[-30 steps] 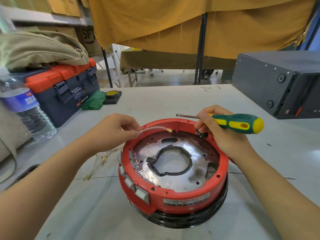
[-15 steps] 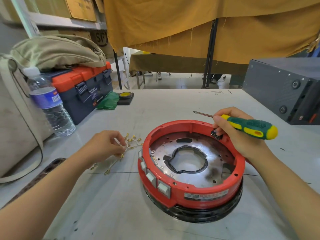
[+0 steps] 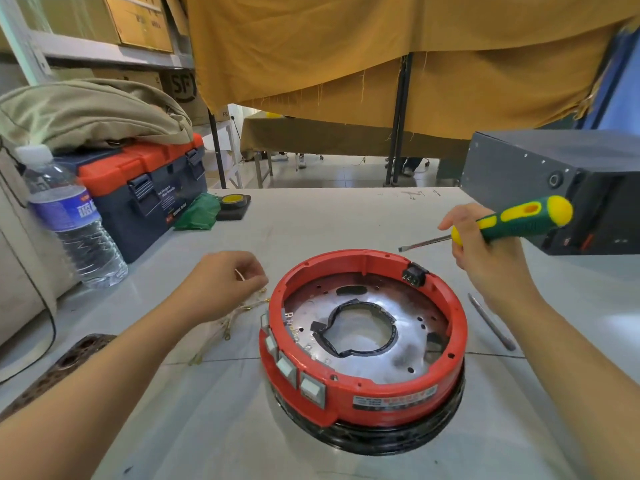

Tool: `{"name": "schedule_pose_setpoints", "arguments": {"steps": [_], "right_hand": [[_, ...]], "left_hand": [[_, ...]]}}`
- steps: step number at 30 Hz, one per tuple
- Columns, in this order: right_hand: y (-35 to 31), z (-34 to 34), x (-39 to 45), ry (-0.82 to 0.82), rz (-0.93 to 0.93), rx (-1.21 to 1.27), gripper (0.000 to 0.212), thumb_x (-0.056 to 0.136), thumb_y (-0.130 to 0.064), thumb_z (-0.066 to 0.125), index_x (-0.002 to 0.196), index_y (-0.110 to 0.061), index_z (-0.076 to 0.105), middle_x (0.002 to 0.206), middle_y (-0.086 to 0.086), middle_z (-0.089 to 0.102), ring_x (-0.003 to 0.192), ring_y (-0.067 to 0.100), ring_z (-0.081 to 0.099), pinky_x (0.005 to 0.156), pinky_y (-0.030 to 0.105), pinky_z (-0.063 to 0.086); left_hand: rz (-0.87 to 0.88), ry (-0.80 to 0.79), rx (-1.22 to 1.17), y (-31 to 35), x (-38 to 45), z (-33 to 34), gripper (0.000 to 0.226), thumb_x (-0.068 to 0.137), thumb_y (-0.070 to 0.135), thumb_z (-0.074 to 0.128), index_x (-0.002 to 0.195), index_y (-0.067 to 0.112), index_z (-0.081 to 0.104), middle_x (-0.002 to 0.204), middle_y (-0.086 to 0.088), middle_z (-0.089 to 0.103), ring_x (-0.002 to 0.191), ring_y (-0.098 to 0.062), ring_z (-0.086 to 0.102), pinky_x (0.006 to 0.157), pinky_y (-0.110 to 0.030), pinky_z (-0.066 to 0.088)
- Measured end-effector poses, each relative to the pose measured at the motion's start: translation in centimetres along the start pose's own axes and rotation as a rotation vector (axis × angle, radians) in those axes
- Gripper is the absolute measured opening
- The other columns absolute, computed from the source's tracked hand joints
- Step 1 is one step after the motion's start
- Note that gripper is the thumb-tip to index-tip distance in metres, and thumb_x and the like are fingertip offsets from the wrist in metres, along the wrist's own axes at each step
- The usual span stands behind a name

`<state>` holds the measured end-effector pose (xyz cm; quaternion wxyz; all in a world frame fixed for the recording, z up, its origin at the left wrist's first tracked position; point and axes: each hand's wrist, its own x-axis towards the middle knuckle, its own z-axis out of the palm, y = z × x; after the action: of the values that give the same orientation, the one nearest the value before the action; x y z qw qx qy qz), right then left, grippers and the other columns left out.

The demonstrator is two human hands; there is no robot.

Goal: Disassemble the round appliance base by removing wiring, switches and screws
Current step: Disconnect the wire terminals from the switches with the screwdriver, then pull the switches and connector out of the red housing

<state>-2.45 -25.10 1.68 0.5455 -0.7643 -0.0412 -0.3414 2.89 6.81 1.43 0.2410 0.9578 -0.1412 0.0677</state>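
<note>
Our left hand [image 3: 221, 285] hangs over the desk [image 3: 346, 216] just left of the round base, its fingers curled and pinching a pale wire end [image 3: 239, 274] above the heap of loose wires [image 3: 228, 320] with brass terminals lying there. Our right hand [image 3: 485, 251] is raised beyond the base's far right rim, wrapped round the green-and-yellow screwdriver [image 3: 512, 221], whose blade points left and touches nothing.

The red base [image 3: 363, 341] sits near the desk's front edge, open side up on a black ring. We judge the wiring largely done, since the metal plate inside shows no wires. What seems left: the row of white switches [image 3: 294, 365] in the front-left wall, a small black socket [image 3: 414, 276] on the far right rim, and whatever screws hold the plate, though these are too small to pick out.

A thin metal tool [image 3: 491, 322] lies on the desk to the right of the base. A toolbox [image 3: 145, 181] and water bottle [image 3: 74, 220] stand toward the far left corner, and a dark grey box [image 3: 554, 174] at the far right.
</note>
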Motion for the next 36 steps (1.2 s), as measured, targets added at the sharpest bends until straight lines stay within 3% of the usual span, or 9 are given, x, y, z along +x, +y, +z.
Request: {"name": "schedule_pose_setpoints", "arguments": {"steps": [4,8,11,15,18,21,25,27,36], "right_hand": [[0.3,-2.4,0.0,-0.139,-0.029,-0.086,0.009,0.086,-0.021,0.069,0.082,-0.017,0.061,0.057,-0.01,0.055,0.051,0.003,0.048,0.051,0.014,0.042],[1.3,-5.0,-0.9,-0.359,0.109,-0.037,0.02,0.086,0.003,0.062,0.106,-0.001,0.06,0.082,0.013,0.06,0.064,0.008,0.059,0.064,0.018,0.051],[1.7,-6.0,-1.2,-0.38,0.412,0.239,0.026,0.096,0.002,0.044,0.116,-0.006,0.058,0.098,0.014,0.063,0.073,0.014,0.066,0.067,0.022,0.056],[2.5,-7.0,-1.6,-0.372,0.477,0.244,0.036,0.095,0.006,0.041,0.116,-0.016,0.061,0.107,0.005,0.071,0.091,0.02,0.069,0.075,0.027,0.056],[2.7,-6.9,-1.7,-0.245,0.542,0.319,0.03,0.096,-0.005,0.04,0.105,-0.012,0.068,0.098,0.01,0.072,0.075,0.017,0.068,0.068,0.028,0.056],[2.9,-6.5,-1.8,-0.236,0.557,0.084,0.015,0.095,-0.011,0.053,0.102,-0.016,0.065,0.092,0.007,0.072,0.061,0.013,0.061,0.055,0.02,0.052],[3.6,-5.7,-2.6,-0.378,0.493,-0.421,0.024,0.086,-0.024,0.069,0.105,-0.023,0.053,0.09,-0.006,0.067,0.084,0.014,0.061,0.067,0.019,0.045],[3.6,-5.3,-3.0,-0.385,0.388,-0.627,0.024,0.083,-0.029,0.071,0.098,-0.025,0.054,0.094,-0.006,0.06,0.08,0.009,0.056,0.062,0.017,0.039],[3.4,-3.6,-4.0,-0.412,0.283,-0.985,0.02,0.086,-0.033,0.062,0.091,-0.016,0.054,0.095,0.002,0.053,0.086,0.022,0.052,0.068,0.032,0.043]], "left_hand": [[0.258,-0.001,-0.092,4.1,0.8,1.1,0.012,0.086,0.032,0.063,0.096,0.026,0.066,0.099,0.01,0.06,0.091,0.0,0.056,0.076,-0.015,0.043],[0.375,-0.08,-0.07,7.2,1.6,2.8,0.022,0.087,0.033,0.063,0.107,0.025,0.063,0.112,0.005,0.057,0.102,-0.011,0.053,0.09,-0.023,0.039],[0.412,-0.121,0.005,8.6,2.3,3.9,0.034,0.088,0.036,0.06,0.12,0.025,0.06,0.125,0.002,0.056,0.113,-0.016,0.049,0.096,-0.024,0.035],[0.388,-0.15,0.205,9.7,3.0,5.2,0.054,0.09,0.051,0.05,0.14,0.033,0.041,0.149,0.001,0.037,0.135,-0.025,0.029,0.112,-0.038,0.024],[0.368,-0.226,0.23,10.0,3.4,5.8,0.059,0.09,0.058,0.044,0.144,0.039,0.03,0.153,0.003,0.03,0.137,-0.026,0.028,0.113,-0.04,0.023],[0.361,-0.223,0.244,9.7,3.5,5.9,0.059,0.09,0.06,0.04,0.144,0.04,0.028,0.151,0.007,0.031,0.132,-0.027,0.034,0.11,-0.042,0.029],[0.364,-0.209,0.276,9.4,3.7,5.9,0.059,0.09,0.06,0.04,0.144,0.04,0.028,0.149,0.008,0.033,0.127,-0.027,0.04,0.106,-0.042,0.033],[0.37,-0.213,0.283,9.3,3.7,5.9,0.061,0.089,0.06,0.041,0.145,0.04,0.027,0.149,0.008,0.032,0.126,-0.027,0.04,0.106,-0.042,0.034],[0.351,-0.22,0.298,9.1,3.2,5.7,0.064,0.088,0.062,0.042,0.146,0.04,0.025,0.148,0.009,0.032,0.123,-0.028,0.041,0.106,-0.041,0.035]]}}
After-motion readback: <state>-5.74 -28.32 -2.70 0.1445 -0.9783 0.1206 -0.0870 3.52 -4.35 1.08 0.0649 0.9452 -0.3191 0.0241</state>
